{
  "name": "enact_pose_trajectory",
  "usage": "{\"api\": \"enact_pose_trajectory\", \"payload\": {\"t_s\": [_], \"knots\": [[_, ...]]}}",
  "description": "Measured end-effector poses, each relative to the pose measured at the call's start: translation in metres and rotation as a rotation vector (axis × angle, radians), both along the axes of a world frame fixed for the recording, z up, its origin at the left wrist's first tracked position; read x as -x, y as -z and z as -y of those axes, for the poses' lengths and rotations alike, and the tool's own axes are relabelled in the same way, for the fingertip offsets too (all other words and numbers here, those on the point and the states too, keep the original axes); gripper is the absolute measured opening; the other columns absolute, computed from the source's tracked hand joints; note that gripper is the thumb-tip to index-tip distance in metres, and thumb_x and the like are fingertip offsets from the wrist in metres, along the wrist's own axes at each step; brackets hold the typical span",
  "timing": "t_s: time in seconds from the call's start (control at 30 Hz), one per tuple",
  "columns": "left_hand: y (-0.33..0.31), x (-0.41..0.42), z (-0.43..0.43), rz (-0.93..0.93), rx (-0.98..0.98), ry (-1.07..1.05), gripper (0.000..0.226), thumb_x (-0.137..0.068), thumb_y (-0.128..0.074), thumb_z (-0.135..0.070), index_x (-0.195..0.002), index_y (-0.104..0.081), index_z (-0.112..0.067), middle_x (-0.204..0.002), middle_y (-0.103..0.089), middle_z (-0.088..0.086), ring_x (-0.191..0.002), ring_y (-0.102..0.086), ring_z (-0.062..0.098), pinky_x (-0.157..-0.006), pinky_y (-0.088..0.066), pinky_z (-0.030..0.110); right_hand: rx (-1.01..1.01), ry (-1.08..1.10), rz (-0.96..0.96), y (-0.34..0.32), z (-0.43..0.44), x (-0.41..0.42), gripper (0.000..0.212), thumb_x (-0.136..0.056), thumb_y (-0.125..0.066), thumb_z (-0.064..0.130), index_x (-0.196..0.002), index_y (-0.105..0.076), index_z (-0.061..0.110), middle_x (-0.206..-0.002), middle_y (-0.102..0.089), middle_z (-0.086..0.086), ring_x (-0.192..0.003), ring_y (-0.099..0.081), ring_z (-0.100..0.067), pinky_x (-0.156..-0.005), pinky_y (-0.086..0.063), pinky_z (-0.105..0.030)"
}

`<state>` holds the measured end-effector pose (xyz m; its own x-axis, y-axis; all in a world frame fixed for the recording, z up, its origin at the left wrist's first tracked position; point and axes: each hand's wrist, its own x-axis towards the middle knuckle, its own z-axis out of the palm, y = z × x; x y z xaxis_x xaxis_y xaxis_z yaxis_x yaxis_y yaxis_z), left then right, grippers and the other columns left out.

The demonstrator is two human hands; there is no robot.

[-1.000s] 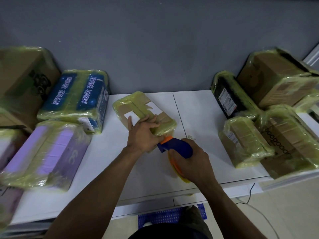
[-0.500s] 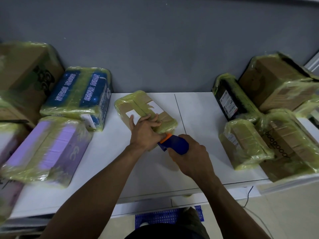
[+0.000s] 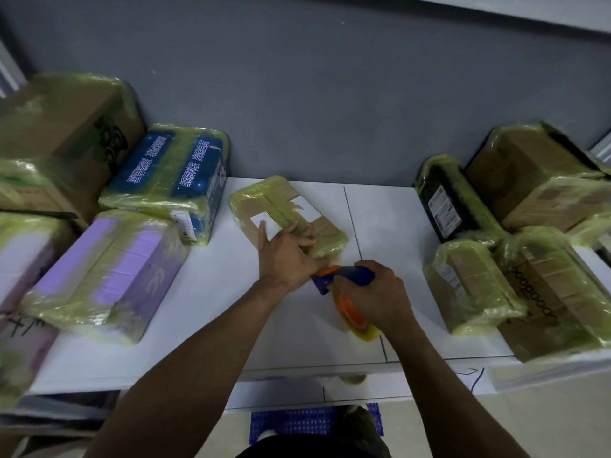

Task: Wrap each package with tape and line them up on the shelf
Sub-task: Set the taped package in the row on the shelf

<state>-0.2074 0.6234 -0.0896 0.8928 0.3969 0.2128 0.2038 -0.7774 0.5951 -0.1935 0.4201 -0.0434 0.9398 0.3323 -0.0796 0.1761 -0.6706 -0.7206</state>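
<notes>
While wrapped packages (image 3: 109, 276) crowd the white shelf (image 3: 211, 325) at nine and three o'clock, the small brown package (image 3: 274, 206) lies at centre, angled toward eleven. Left hand (image 3: 287, 256) presses on its near end, fingers laid over the top. Right hand (image 3: 377, 295), at five o'clock of it, grips the tape dispenser (image 3: 344, 276), nose at the package's near corner. Taping's under way, I'd say; next calls for a steady pull round, then a cut.

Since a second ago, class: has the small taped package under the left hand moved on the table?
No. The small package stays put: its right corner still lies just left of the table seam.
</notes>
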Motion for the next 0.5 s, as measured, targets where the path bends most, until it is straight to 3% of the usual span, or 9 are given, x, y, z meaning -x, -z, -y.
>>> {"api": "enact_pose_trajectory", "payload": {"t_s": [0.13, 0.27, 0.37, 0.43, 0.5], "knots": [[-0.005, 0.001, -0.003, -0.013, 0.032, 0.013, 0.080, -0.059, -0.054, -0.081, -0.122, -0.072, -0.033, -0.145, -0.053, -0.024, -0.148, -0.025, -0.004, -0.122, 0.017, 0.049, -0.039, -0.024, 0.076, 0.004, 0.003, 0.008, 0.023, -0.082, -0.078, 0.045, -0.085, -0.056, 0.040, -0.079, -0.066, 0.016, -0.072, -0.063, -0.003, -0.062, -0.051, -0.020], [-0.004, 0.010, -0.008, -0.064, -0.029, -0.047, 0.062, -0.079, -0.064, -0.064, -0.136, -0.060, -0.041, -0.151, -0.042, -0.030, -0.154, -0.006, 0.004, -0.115, 0.024, 0.051, -0.125, -0.046, 0.071, -0.003, 0.013, 0.014, 0.022, -0.084, -0.080, 0.042, -0.090, -0.060, 0.049, -0.086, -0.068, 0.030, -0.084, -0.063, 0.011, -0.061, -0.044, -0.012], [-0.003, 0.014, -0.011, -0.080, -0.143, -0.054, 0.061, -0.082, -0.067, -0.065, -0.138, -0.058, -0.040, -0.153, -0.041, -0.027, -0.155, -0.011, 0.013, -0.120, -0.006, 0.061, -0.234, -0.034, 0.115, -0.011, 0.027, 0.021, 0.029, -0.080, -0.078, 0.050, -0.104, -0.061, 0.053, -0.098, -0.064, 0.041, -0.093, -0.062, 0.014, -0.065, -0.048, -0.007], [-0.005, 0.014, -0.010, -0.084, -0.126, -0.045, 0.069, -0.076, -0.076, -0.066, -0.136, -0.059, -0.036, -0.154, -0.043, -0.022, -0.154, -0.018, 0.017, -0.117, -0.025, 0.061, -0.250, -0.028, 0.118, -0.014, 0.036, 0.024, 0.037, -0.078, -0.077, 0.054, -0.109, -0.058, 0.053, -0.100, -0.066, 0.039, -0.097, -0.061, 0.015, -0.068, -0.048, -0.004], [-0.007, 0.016, -0.009, -0.066, -0.069, -0.046, 0.064, -0.076, -0.082, -0.055, -0.134, -0.061, -0.035, -0.152, -0.047, -0.021, -0.154, -0.021, 0.018, -0.114, -0.034, 0.061, -0.258, -0.008, 0.060, -0.014, 0.043, 0.025, 0.052, -0.080, -0.083, 0.053, -0.122, -0.053, 0.051, -0.100, -0.069, 0.030, -0.097, -0.061, 0.015, -0.070, -0.049, -0.008]]}}
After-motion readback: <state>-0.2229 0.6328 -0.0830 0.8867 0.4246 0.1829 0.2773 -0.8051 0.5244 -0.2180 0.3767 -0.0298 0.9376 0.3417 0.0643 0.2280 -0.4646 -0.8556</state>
